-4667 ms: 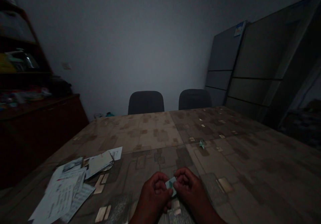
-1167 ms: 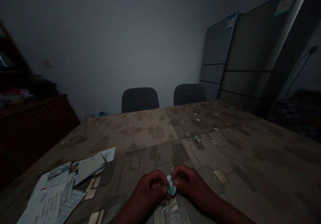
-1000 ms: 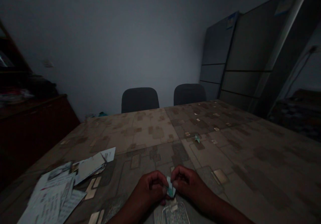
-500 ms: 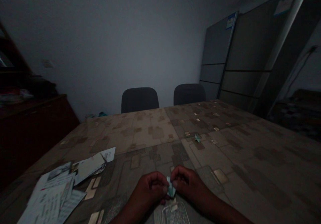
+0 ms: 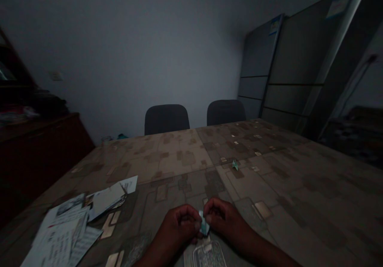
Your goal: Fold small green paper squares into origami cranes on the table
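Observation:
A small folded piece of pale green and white paper (image 5: 204,224) is pinched between my two hands, low over the near part of the table. My left hand (image 5: 182,224) is closed, thumb and fingertips on the paper's left edge. From the other side, my right hand (image 5: 223,218) grips its upper right edge, fingers curled. The fingers cover part of the paper, so its full shape is hidden. Farther off, right of centre, a small green folded paper figure (image 5: 235,165) stands on the tablecloth.
Loose printed sheets (image 5: 56,235) and a stack of cards or papers (image 5: 107,200) lie on the patterned tablecloth (image 5: 167,159) at left. Two dark chairs (image 5: 166,119) stand behind the far edge. A red-brown cabinet (image 5: 44,151) is at left, a tall wardrobe (image 5: 295,67) at right.

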{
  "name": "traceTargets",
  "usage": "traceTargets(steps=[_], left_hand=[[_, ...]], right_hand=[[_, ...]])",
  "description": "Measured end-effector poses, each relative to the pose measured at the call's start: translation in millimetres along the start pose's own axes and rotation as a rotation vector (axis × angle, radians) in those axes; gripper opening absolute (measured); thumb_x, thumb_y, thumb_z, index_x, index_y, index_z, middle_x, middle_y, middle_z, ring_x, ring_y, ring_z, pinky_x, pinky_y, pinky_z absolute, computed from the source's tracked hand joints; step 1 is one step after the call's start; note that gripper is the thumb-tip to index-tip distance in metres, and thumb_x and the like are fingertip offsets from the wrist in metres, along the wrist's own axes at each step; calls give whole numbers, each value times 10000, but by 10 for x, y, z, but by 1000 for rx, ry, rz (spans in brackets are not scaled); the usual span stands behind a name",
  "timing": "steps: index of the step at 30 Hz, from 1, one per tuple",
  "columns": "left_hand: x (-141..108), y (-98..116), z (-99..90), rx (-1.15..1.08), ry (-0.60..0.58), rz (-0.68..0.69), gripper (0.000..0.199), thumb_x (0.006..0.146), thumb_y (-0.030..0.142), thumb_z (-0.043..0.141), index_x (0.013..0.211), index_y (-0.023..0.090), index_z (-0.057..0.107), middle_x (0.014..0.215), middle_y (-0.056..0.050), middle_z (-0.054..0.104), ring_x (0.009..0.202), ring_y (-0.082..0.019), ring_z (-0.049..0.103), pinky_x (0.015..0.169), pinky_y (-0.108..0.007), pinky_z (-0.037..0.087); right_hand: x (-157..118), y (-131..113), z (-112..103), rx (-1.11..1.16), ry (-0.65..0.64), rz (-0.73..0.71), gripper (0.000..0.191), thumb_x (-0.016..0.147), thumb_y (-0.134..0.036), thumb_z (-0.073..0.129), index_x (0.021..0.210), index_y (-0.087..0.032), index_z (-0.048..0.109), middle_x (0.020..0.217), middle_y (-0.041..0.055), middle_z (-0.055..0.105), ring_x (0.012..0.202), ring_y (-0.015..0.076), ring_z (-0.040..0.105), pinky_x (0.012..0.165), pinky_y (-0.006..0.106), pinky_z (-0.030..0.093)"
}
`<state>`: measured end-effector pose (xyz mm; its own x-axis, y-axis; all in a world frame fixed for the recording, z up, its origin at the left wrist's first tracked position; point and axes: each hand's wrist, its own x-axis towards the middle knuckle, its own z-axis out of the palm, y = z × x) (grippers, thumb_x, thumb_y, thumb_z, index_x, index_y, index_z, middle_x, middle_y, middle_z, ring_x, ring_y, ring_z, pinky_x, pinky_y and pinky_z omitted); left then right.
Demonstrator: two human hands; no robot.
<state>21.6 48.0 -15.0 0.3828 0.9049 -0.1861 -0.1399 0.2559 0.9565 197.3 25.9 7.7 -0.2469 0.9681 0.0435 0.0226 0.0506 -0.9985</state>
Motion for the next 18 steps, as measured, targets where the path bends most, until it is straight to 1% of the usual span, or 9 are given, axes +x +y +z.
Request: traceTargets(steps=[3, 7, 12, 18], left_hand=[[-17, 44, -3, -33, -44, 12, 390, 565, 430, 862, 696, 138, 640, 581, -30, 705, 509, -140, 656, 466, -200, 476], [-36, 79, 13, -64, -64, 29, 365, 633, 423, 839, 721, 142, 623, 592, -8, 692, 508, -122, 661, 463, -180, 474], [-36, 72, 20, -98, -77, 30, 383, 634, 442, 835, 734, 145, 615, 596, -1, 682, 510, -116, 660, 448, -165, 460], [-22, 60, 3, -101, -66, 18, 359, 646, 413, 836, 732, 144, 615, 609, -15, 685, 514, -118, 652, 451, -173, 467]], right_hand=[[8, 34, -14, 59, -14, -18, 165, 757, -326, 628, 779, -172, 573, 647, -40, 481, 624, 134, 441, 599, 251, 327], [9, 66, -19, 91, -24, -38, 226, 764, -378, 656, 824, -174, 579, 671, -36, 496, 643, 137, 460, 607, 249, 333], [2, 38, -11, 74, -17, -18, 221, 752, -366, 658, 801, -169, 571, 663, -33, 499, 640, 139, 452, 602, 253, 331], [8, 2, 5, 76, -16, 6, 228, 735, -362, 649, 783, -162, 549, 663, -27, 495, 640, 143, 447, 606, 262, 331]])
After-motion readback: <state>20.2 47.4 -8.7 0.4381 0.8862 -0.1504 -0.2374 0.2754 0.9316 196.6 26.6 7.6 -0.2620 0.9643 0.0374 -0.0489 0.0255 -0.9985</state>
